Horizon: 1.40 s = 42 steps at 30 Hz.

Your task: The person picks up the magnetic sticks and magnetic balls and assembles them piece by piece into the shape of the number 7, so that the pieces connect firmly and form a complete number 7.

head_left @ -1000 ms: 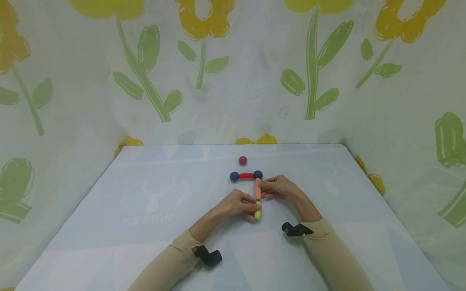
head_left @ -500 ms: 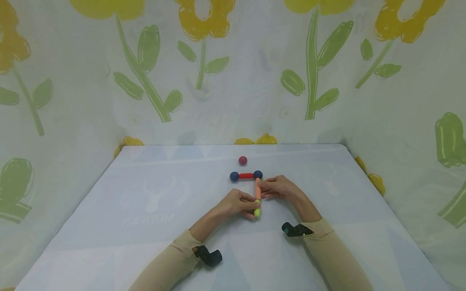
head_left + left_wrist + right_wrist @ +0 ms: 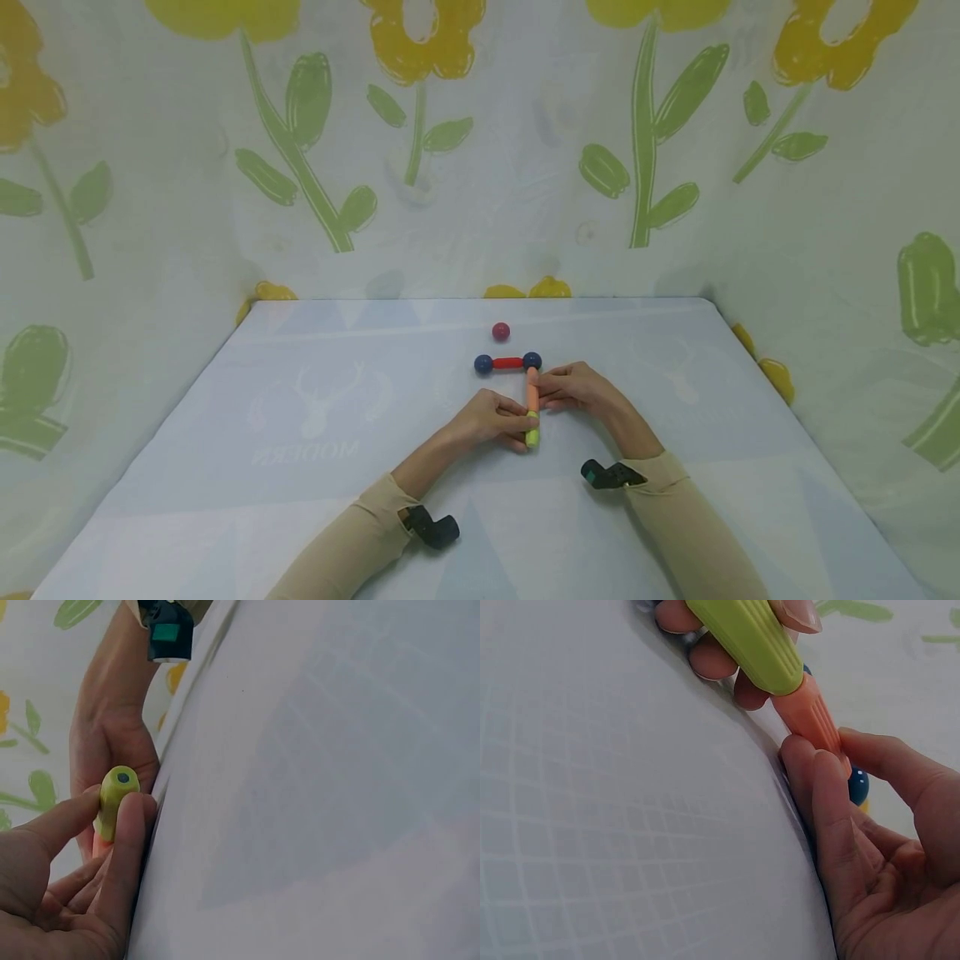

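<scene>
My left hand (image 3: pixel 491 419) pinches a yellow-green ribbed rod (image 3: pixel 532 431) between thumb and fingers; a small dark dot marks its near end in the left wrist view. Its far end meets an orange ribbed rod (image 3: pixel 532 390), which my right hand (image 3: pixel 577 387) pinches from the right. In the right wrist view the yellow-green rod (image 3: pixel 754 645) and orange rod (image 3: pixel 810 716) touch end to end, roughly in line. The orange rod's far end reaches a dark blue ball (image 3: pixel 532 361). From that ball a red rod (image 3: pixel 507 362) runs left to another dark blue ball (image 3: pixel 483 364).
A loose red ball (image 3: pixel 501 332) lies behind the red rod, apart from it. All of this is on a pale printed tabletop (image 3: pixel 315 467). A flower-printed cloth (image 3: pixel 495 200) hangs behind and at both sides of the table.
The yellow-green rod has moved slightly away from me with my left hand, closing the small gap to the orange rod. My right hand holds still.
</scene>
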Motion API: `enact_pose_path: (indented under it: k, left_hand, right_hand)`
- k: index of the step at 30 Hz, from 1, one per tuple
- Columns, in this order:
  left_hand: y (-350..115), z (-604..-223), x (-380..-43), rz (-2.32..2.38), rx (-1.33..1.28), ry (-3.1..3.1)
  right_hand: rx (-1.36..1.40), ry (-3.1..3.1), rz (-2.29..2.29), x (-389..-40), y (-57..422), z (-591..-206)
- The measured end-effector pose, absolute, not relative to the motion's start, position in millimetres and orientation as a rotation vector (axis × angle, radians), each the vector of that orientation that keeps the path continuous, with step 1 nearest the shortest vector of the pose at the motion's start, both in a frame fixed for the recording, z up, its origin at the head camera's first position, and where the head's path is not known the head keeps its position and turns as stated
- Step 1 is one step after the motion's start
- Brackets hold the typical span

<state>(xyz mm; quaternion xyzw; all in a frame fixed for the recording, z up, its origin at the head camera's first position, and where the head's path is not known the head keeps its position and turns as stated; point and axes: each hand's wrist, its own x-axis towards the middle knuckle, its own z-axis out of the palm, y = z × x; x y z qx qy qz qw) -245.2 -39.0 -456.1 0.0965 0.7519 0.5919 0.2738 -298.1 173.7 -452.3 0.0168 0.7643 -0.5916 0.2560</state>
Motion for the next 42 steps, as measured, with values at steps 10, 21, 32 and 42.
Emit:
enact_pose_path:
  k: [10,21,32,42]
  left_hand:
    - [-37,-457,-245,1.592,0.265,2.026]
    - [-38,-456,-243,1.607,0.277,2.003]
    - [-42,-459,-243,1.589,0.303,1.989]
    - [-57,-454,-246,1.481,0.404,1.999]
  right_hand:
    - [0.059,2.087,-1.605,-300,175,-454]
    - [0.052,2.100,-1.593,-298,175,-453]
    - [0.081,2.112,-1.585,-296,173,-454]
    - [0.103,2.131,-1.588,-295,171,-453]
